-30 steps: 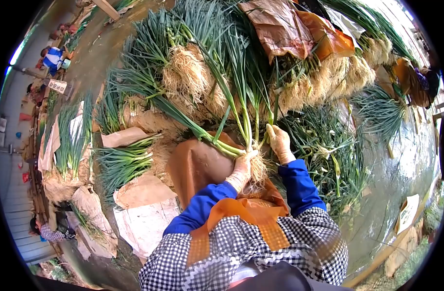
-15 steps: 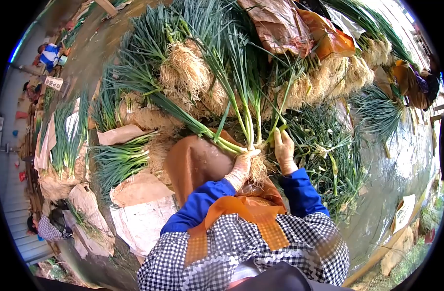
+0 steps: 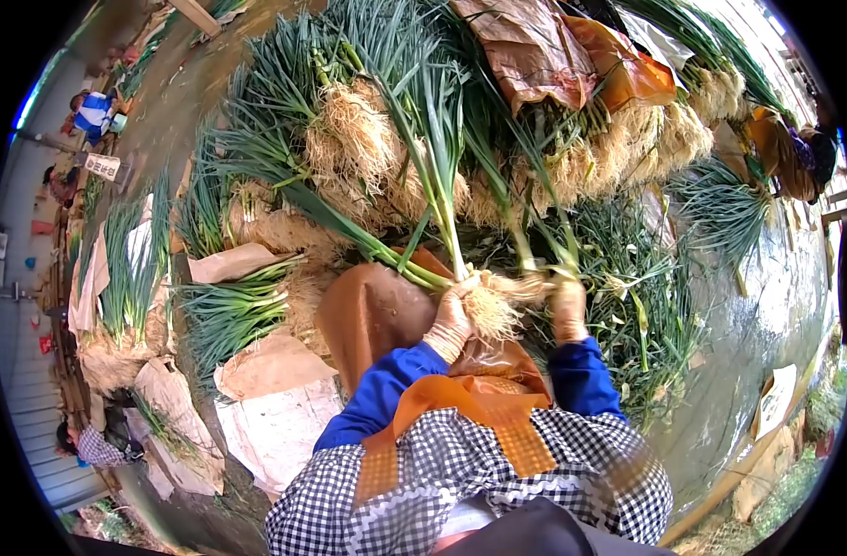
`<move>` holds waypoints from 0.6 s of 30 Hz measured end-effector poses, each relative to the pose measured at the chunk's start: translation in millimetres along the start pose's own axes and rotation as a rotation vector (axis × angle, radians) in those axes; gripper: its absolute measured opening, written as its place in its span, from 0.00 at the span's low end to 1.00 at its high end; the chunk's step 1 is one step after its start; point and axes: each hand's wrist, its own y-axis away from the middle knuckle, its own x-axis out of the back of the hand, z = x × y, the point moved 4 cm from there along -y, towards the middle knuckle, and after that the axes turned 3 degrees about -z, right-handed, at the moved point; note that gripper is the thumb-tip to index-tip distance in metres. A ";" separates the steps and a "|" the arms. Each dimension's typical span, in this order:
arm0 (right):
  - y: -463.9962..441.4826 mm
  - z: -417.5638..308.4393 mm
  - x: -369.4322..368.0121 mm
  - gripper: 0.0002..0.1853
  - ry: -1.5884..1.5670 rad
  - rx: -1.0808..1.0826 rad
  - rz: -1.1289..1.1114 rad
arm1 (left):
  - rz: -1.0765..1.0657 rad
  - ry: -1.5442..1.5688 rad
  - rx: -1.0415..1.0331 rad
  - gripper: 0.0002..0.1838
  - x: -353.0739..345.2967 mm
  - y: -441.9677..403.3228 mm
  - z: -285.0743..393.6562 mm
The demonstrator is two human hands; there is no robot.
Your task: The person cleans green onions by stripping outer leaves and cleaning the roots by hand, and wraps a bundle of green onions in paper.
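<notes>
My left hand is closed around the lower stems of a few green onions, over my lap. Their pale, stringy roots hang out to the right of the fist. My right hand, smeared by motion, is closed at the base of another green onion stalk. Between the hands, one more white stem leans away from the bunch, its roots reaching toward my left hand. A brown apron covers my knees.
A large heap of green onions with roots facing me lies ahead. Loose trimmed leaves cover the ground at right. Brown paper rests on the far pile. Smaller bundles lie at left. A person is at far left.
My right hand has moved right and slightly down, with a stalk in it. Stems that stood together have spread apart, and the roots in my left hand have swung right.
</notes>
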 end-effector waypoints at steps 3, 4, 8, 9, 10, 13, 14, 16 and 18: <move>-34.5 15.3 108.3 0.11 -0.151 0.125 0.049 | -0.001 -0.008 -0.064 0.15 17.4 -12.6 6.8; -20.7 -11.2 100.5 0.11 -0.158 0.096 -0.053 | -0.027 -0.045 0.009 0.15 19.1 -16.7 0.4; 20.8 -31.4 22.7 0.15 -0.034 0.015 -0.082 | -0.053 -0.195 0.205 0.20 13.3 -2.9 -31.2; 41.5 -42.4 -12.5 0.14 -0.108 -0.007 -0.162 | -0.124 -0.169 0.282 0.20 12.9 -0.7 -36.3; 41.8 -16.7 -30.3 0.13 -0.128 -0.068 -0.237 | -0.190 -0.094 0.361 0.17 1.7 9.3 -39.3; 43.9 14.0 -54.1 0.14 -0.344 -0.002 -0.266 | -0.010 -0.297 0.293 0.10 26.8 1.3 -39.2; 41.8 28.0 -48.5 0.13 -0.353 0.013 -0.316 | -0.035 -0.260 0.338 0.12 24.9 1.5 -41.5; 51.4 28.7 -49.7 0.15 -0.365 0.046 -0.304 | -0.032 -0.247 0.403 0.13 29.9 -0.3 -48.6; 52.7 31.4 -43.4 0.17 -0.326 0.046 -0.327 | 0.026 -0.206 0.348 0.13 41.0 -4.9 -50.0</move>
